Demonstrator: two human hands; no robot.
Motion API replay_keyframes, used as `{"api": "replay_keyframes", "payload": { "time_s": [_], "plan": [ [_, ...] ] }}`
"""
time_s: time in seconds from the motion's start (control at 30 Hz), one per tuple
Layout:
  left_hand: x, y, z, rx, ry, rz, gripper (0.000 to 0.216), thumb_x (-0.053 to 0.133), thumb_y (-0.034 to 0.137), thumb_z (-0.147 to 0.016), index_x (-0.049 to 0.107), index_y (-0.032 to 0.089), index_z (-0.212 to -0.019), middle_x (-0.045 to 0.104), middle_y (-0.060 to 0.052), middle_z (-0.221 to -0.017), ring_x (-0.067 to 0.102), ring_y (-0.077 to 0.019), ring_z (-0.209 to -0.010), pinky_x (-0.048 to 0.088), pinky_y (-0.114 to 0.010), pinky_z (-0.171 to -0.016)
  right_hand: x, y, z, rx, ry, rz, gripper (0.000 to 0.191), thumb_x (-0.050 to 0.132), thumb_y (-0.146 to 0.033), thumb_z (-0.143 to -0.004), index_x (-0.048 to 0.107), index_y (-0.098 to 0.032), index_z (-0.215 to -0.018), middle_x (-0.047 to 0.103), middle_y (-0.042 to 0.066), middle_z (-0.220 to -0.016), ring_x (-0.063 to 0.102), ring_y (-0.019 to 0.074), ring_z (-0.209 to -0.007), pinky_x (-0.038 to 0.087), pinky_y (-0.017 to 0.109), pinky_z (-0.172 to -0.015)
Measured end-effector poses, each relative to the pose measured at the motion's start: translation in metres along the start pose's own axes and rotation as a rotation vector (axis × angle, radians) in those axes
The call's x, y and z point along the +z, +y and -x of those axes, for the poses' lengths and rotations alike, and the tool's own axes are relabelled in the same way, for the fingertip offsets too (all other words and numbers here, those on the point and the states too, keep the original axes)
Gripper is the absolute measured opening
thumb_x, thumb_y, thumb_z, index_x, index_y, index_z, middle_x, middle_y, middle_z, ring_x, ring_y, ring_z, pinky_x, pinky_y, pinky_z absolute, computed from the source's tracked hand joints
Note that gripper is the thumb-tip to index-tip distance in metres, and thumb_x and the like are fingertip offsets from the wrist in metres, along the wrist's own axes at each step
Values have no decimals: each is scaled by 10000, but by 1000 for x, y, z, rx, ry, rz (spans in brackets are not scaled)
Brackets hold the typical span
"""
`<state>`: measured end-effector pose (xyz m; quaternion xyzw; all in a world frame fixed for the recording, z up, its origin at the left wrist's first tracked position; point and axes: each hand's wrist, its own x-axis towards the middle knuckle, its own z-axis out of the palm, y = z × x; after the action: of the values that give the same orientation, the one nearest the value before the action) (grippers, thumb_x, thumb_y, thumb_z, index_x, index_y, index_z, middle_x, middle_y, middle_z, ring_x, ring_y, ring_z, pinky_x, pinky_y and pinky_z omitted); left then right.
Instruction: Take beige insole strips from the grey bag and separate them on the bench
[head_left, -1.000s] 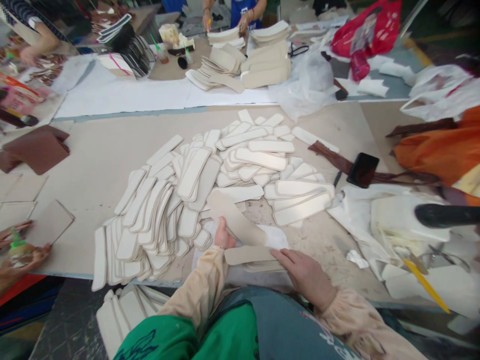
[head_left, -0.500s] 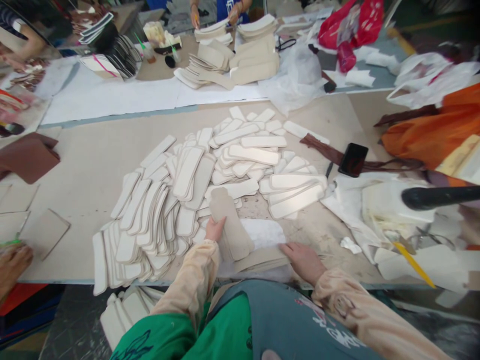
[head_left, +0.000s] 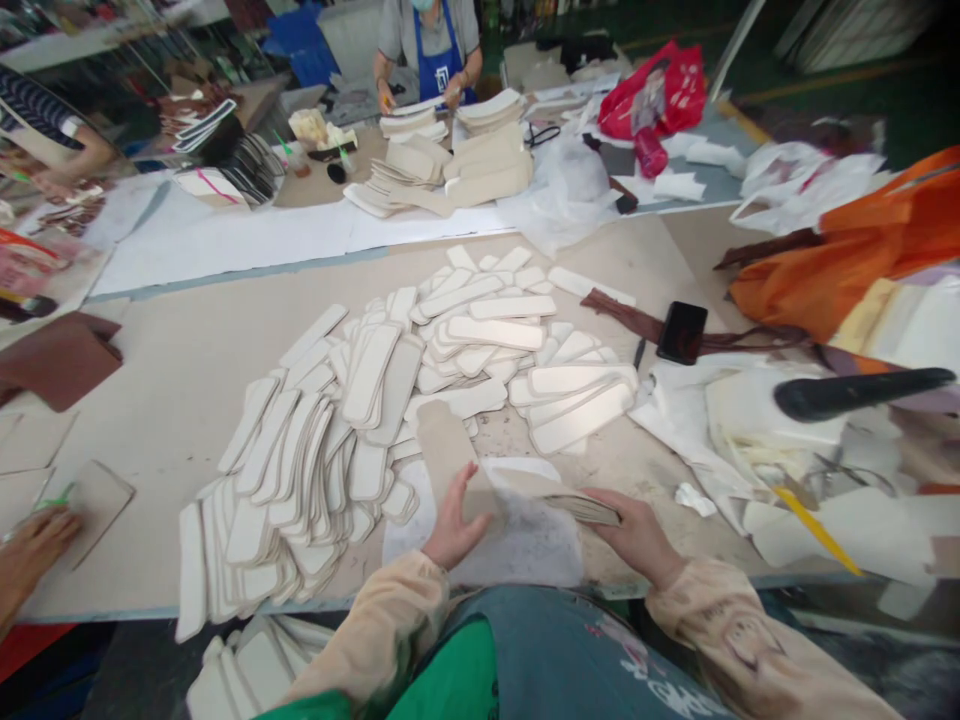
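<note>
Cardboard-topped table (head_left: pixel 187 330): hands grip beige strip (head_left: pixel 448 450) and stack (head_left: pixel 581 505)

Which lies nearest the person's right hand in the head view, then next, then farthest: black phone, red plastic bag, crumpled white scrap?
From the right hand:
1. crumpled white scrap, just to its right.
2. black phone, farther up the table, right side.
3. red plastic bag, far back, right of centre.
</note>
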<state>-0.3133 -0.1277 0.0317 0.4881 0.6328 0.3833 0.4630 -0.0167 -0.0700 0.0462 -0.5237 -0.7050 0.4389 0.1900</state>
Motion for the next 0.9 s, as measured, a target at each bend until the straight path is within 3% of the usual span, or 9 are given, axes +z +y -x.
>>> {"api": "replay_keyframes", "payload": {
  "time_s": [0.07,0.13,0.2,0.27,0.37,0.53,0.7,0.8,0.9],
  "plan": [
    [24,18,1,17,-248,82,1016,779,380,-596,206,216,-1420,325,-153,-1438,276,-313,-1341,214,-495,-1106,6,-13,-5,43,84,-84,277,634,-399,-744,702,-164,-875,713,36,-812,655,223,-754,533,323,-683],
    [49,42,-8,53,-333,212,1149,833,401,-505,174,213,-1427,311,-157,-1448,275,-318,-1342,221,-480,-1109,14,-26,-12,66,173,-152,285,653,-426,-729,691,-148,-778,688,28,-696,635,200,-647,528,293,-588],
    [70,69,-22,83,-290,332,1080,841,412,-484,280,198,-1381,429,-151,-1366,389,-307,-1271,308,-455,-1069,18,-39,-19,24,233,-239,270,666,-417,-726,688,-150,-762,684,30,-686,627,191,-625,529,293,-580],
    [84,93,-35,79,-216,406,876,828,404,-516,429,182,-1263,576,-119,-1183,536,-275,-1103,418,-426,-970,17,-49,-25,-85,255,-320,224,676,-387,-728,696,-169,-775,699,33,-734,634,192,-655,539,311,-631],
    [93,113,-44,91,-210,444,647,814,366,-551,533,182,-1104,646,-67,-981,608,-226,-894,490,-389,-840,12,-57,-29,-237,283,-370,178,694,-366,-712,704,-204,-786,715,34,-797,647,211,-742,542,341,-715],
    [96,90,-44,115,-165,354,659,831,307,-514,530,191,-1089,634,-50,-960,594,-210,-867,486,-379,-831,21,-36,-22,-217,331,-365,265,687,-289,-707,687,-206,-959,709,49,-920,651,221,-860,534,357,-790],
    [101,60,-45,129,-291,296,655,815,312,-550,532,169,-1123,597,-101,-1095,550,-263,-1053,436,-432,-938,32,-7,-10,-137,419,-295,535,707,-250,-671,558,-200,-1183,648,76,-1102,614,221,-1000,501,376,-886],
    [106,59,-48,201,-335,238,682,807,289,-575,503,184,-1177,547,-108,-1196,493,-266,-1154,390,-440,-999,25,1,-6,-149,431,-268,492,707,-270,-684,557,-198,-1147,637,94,-1100,608,225,-1010,499,386,-890],
    [111,60,-51,238,-328,210,600,800,285,-590,517,182,-1109,561,-93,-1154,512,-249,-1124,390,-433,-995,22,11,-2,-143,425,-243,415,681,-278,-702,575,-200,-1096,652,89,-1041,621,227,-970,514,393,-860]
  ]
}}
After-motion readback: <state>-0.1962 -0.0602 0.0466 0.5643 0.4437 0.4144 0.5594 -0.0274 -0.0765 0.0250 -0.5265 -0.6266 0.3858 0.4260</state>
